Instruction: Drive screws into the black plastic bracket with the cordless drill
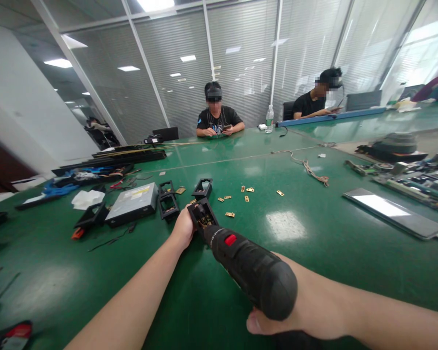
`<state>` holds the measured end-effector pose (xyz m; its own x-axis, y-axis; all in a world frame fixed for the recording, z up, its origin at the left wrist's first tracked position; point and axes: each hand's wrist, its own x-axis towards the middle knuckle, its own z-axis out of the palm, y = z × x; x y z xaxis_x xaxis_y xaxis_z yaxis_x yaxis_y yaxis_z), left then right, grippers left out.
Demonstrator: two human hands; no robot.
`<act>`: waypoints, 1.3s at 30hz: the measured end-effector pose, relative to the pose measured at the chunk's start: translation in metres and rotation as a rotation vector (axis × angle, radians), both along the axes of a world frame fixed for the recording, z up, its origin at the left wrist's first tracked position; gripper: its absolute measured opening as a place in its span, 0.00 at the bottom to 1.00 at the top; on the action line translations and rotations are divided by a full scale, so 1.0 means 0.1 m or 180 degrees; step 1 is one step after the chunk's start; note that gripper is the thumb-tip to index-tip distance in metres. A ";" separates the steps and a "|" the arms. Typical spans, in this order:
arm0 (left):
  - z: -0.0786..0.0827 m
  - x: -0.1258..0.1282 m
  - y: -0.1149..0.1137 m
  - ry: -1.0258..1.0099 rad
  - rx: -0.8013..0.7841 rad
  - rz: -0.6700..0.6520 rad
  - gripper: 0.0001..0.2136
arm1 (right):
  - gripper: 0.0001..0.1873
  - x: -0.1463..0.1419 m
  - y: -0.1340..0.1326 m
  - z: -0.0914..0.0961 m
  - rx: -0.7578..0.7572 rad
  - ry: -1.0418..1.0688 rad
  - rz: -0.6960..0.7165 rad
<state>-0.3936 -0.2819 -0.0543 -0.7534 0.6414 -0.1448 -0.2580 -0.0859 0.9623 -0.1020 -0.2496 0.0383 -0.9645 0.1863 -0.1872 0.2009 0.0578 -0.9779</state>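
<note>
My right hand (277, 311) is wrapped round a black cordless drill (251, 265) with a red switch on top. Its front end points into a black plastic housing (203, 214) that has brass-coloured parts inside. The bit's tip cannot be made out. At the left side of that housing, my left hand (184, 227) grips it, with most of the fingers hidden behind. Similar black housings (168, 206) stand just beyond, to the left, and another housing (203, 187) sits behind. Several small brass plates (229, 214) lie scattered to the right of them.
A silver disc drive (131, 204) and a white tissue (87, 199) lie on the left. To the right are a phone-like slab (394, 213), circuit boards (419, 182) and a tied cord (314, 172). Two people sit across the green table (255, 170), near a water bottle (269, 119).
</note>
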 end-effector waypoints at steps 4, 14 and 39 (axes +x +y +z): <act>0.02 0.01 -0.01 -0.0037 -0.0045 -0.0113 0.14 | 0.27 0.04 -0.15 0.15 0.0458 -0.0082 -0.0496; -0.01 -0.01 -0.01 0.0017 -0.0046 -0.0153 0.14 | 0.32 0.12 -0.17 -0.05 0.0082 -0.0481 -0.0084; -0.01 -0.02 -0.02 0.0321 -0.0018 -0.0201 0.14 | 0.09 0.15 0.04 -0.07 0.0025 -0.0814 0.0116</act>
